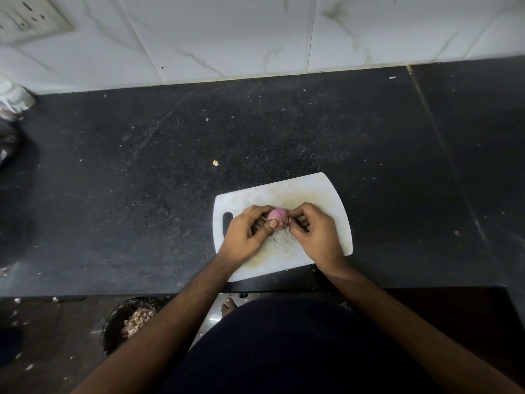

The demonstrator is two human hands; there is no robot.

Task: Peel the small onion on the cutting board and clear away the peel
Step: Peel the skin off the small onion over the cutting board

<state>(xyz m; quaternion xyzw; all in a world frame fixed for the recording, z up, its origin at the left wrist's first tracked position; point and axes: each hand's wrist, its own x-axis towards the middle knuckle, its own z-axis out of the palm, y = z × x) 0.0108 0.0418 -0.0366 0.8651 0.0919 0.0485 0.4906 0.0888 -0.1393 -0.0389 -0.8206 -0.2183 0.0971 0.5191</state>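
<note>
A small pink onion (277, 216) is held just above the white cutting board (309, 194), which lies on the dark counter near its front edge. My left hand (247, 237) grips the onion from the left, with the thumb pressed on its front. My right hand (315, 234) pinches at the onion's right end with its fingertips. Whether a strip of peel is between those fingers is too small to tell. The board's handle slot (227, 220) shows at its left end.
A dark bin (127, 322) holding onion peels stands on the floor below the counter's front edge, left of my body. Small peel scraps (216, 162) dot the black counter (142, 180). A tiled wall with a socket plate (25, 21) runs behind.
</note>
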